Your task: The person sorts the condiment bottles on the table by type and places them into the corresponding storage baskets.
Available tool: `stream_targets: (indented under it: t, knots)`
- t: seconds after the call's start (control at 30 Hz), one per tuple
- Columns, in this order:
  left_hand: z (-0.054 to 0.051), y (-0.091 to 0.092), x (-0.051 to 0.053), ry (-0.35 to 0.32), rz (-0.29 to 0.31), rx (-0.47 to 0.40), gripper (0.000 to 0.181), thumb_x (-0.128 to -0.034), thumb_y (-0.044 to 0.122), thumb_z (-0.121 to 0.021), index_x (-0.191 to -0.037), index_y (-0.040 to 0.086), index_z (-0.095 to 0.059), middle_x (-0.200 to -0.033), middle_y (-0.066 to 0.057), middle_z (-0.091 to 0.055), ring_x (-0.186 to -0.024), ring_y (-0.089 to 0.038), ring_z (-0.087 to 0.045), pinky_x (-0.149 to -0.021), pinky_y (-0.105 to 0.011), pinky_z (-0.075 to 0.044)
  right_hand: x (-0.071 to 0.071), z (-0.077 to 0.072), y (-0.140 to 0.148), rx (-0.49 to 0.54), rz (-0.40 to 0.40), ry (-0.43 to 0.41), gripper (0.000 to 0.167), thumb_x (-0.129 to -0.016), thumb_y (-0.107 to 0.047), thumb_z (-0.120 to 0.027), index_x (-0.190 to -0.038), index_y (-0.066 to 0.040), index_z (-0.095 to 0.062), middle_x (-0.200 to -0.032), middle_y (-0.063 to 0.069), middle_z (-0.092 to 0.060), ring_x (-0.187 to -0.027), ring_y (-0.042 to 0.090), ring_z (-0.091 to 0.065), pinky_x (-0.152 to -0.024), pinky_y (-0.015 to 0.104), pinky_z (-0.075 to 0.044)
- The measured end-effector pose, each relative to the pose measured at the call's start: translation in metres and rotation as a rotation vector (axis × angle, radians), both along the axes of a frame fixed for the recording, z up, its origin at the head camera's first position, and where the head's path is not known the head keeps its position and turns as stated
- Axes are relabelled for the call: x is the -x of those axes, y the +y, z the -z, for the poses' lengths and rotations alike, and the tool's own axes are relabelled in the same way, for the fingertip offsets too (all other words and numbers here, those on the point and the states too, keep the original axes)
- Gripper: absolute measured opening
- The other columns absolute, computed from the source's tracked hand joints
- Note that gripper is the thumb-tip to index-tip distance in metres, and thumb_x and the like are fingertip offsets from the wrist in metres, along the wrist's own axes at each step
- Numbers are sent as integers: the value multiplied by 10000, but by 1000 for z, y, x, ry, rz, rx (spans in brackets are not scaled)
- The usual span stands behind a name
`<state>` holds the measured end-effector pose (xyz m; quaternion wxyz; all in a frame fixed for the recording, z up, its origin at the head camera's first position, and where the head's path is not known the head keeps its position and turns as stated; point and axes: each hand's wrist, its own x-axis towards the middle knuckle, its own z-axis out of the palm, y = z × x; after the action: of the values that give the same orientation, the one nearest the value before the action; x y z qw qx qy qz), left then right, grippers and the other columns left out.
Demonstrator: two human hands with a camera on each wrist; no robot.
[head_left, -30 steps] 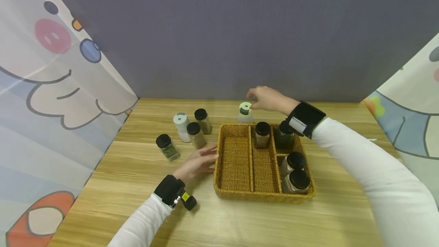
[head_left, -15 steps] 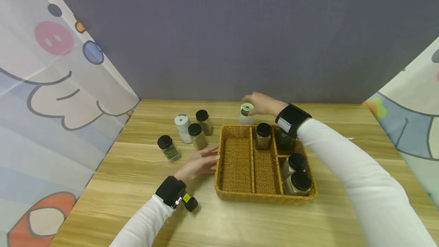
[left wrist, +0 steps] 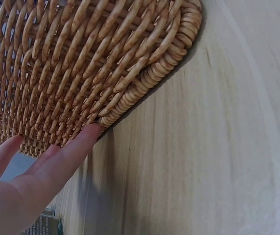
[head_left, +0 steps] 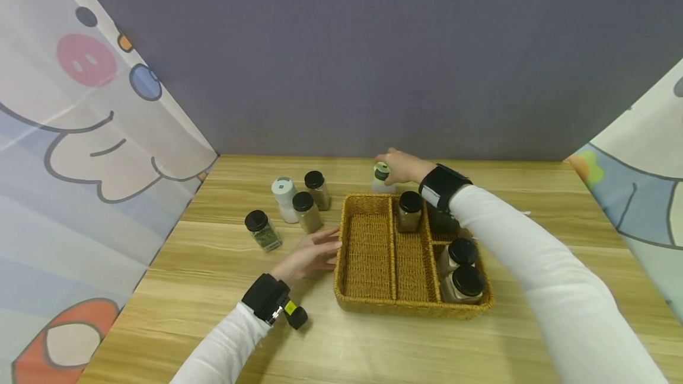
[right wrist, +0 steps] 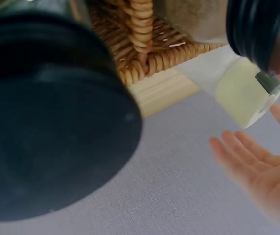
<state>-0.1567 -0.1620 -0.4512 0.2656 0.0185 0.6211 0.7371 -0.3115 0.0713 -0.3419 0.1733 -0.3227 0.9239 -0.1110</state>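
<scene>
My left hand (head_left: 309, 256) rests its spread, relaxed fingers against the left wall of the woven basket (head_left: 337, 277); in the left wrist view the fingertips (left wrist: 88, 131) meet the wicker (left wrist: 71, 73). Behind the basket, my right hand (head_left: 402, 166) is at a white bottle with a pale green lid (head_left: 382, 168). The right wrist view has the fingers (right wrist: 247, 154) extended beside that lid (right wrist: 243, 93), with the thumb side partly behind a black-lidded jar; no closed grip shows.
Black-lidded jars (head_left: 409, 201) (head_left: 468, 281) stand in the basket's middle and right compartments. Left of the basket are a white bottle (head_left: 285, 200), two brownish jars (head_left: 306, 212) (head_left: 317, 189) and a green herb jar (head_left: 263, 231). A grey panel (head_left: 341, 64) rises behind the table.
My right hand has moved left and slightly down, from beside the green-lidded bottle to around its lid. The left hand keeps its place at the basket.
</scene>
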Motion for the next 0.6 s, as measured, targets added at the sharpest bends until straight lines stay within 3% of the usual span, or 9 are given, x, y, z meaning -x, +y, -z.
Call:
stream_targets:
  t: [0.2, 0.6]
  knots:
    - [2, -1, 0, -7, -13, -6, 634, -867, 97, -521, -1393, 7, -178, -1356, -286, -277, -1214, -413, -330, -911, -530, -386, 4, 4, -6, -39, -7, 8, 556, -810, -98, -619, -1311, -18, -390, -1292, 252, -375, -1178, 367, -367, -890, 424, -408]
    - [1, -3, -1, 0, -9, -10, 639, -869, 107, -524, -1394, 8, -174, -1364, -285, -262, -1219, -412, -322, -911, -531, -386, 5, 8, -13, -27, -35, 95, 477, -784, -65, -654, -1224, 6, -486, -1232, 212, -480, -1107, 349, -454, -924, 424, -401]
